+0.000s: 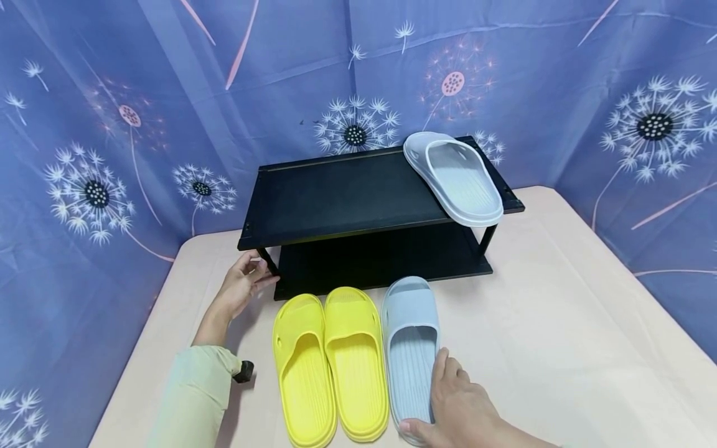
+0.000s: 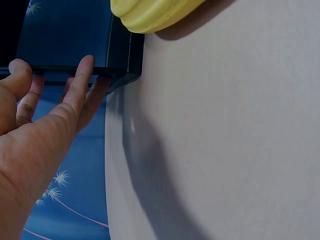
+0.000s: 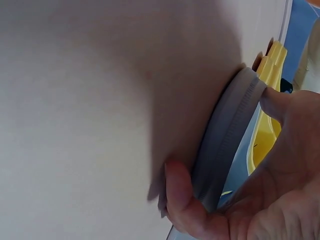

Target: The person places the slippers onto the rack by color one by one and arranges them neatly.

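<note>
Nearest the camera, with the right hand (image 1: 462, 401), gripping a pale blue slipper (image 1: 413, 367) by its heel end. Holding it with fingers curled along the right side and the thumb over the near rim, parted by just the breadth of the heel. Seen lying on a pale pink worktop (image 1: 549, 311), toe pointing at a black two-tier rack (image 1: 330, 199), left side close against the inner yellow slipper (image 1: 355, 358). Hard to judge, in the dim right wrist view, any slight lift of the heel off the worktop.

Farther off, reaching with the left hand (image 1: 241, 283) to the left end of the rack. Touching it beside the left front post (image 1: 269, 262) with fingers mostly straight, a little spread, and holding nothing. Wearing a pale green sleeve (image 1: 193, 395) on that arm, with a small black object (image 1: 244, 371) at the cuff.

Just beside the inner yellow slipper, on its left, the outer yellow slipper (image 1: 307, 379), also toe toward the rack. On the upper tier, at the right end, a second blue slipper (image 1: 462, 177), set aslant with heel at the front edge. Behind everything, a blue curtain (image 1: 291, 62) printed with white and pink dandelions.
</note>
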`<state>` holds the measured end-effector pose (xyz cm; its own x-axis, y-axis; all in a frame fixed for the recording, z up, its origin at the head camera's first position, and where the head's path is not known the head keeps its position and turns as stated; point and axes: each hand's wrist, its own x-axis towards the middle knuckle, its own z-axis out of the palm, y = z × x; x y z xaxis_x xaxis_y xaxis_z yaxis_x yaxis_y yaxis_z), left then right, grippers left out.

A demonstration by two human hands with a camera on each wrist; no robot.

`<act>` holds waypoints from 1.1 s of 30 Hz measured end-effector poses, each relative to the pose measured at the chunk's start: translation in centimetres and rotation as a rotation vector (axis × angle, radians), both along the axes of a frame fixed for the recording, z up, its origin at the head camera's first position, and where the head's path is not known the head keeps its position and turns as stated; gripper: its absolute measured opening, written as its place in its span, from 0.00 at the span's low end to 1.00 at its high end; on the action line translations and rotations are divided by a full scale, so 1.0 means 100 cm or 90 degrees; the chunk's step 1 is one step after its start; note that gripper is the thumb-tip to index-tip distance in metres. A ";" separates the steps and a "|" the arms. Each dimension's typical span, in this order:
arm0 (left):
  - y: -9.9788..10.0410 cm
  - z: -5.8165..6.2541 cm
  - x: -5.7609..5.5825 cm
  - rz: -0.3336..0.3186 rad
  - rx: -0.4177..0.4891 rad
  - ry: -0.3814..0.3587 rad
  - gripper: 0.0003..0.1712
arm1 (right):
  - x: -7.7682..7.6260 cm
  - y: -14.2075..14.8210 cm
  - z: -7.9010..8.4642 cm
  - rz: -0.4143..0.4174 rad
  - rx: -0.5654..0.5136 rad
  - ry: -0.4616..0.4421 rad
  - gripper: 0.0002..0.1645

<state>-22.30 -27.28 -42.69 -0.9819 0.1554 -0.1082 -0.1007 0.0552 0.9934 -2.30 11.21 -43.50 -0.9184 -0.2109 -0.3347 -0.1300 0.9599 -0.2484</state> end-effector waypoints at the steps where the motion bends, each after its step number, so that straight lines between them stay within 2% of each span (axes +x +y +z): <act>1: 0.000 0.000 0.000 0.000 0.001 -0.001 0.13 | 0.000 0.000 0.000 0.000 0.004 0.000 0.86; 14: 0.001 0.000 0.001 0.002 0.016 0.004 0.11 | 0.004 -0.001 0.001 0.001 0.001 0.027 0.82; 23: 0.000 -0.001 0.002 0.004 0.003 -0.003 0.12 | -0.005 0.007 0.007 -0.016 -0.018 -0.044 0.74; 28: 0.000 -0.002 0.002 -0.002 0.009 0.003 0.12 | -0.010 0.016 0.010 -0.018 0.002 -0.011 0.69; 33: 0.000 -0.002 0.000 -0.004 0.017 0.014 0.12 | -0.014 0.021 0.012 -0.016 0.006 -0.004 0.72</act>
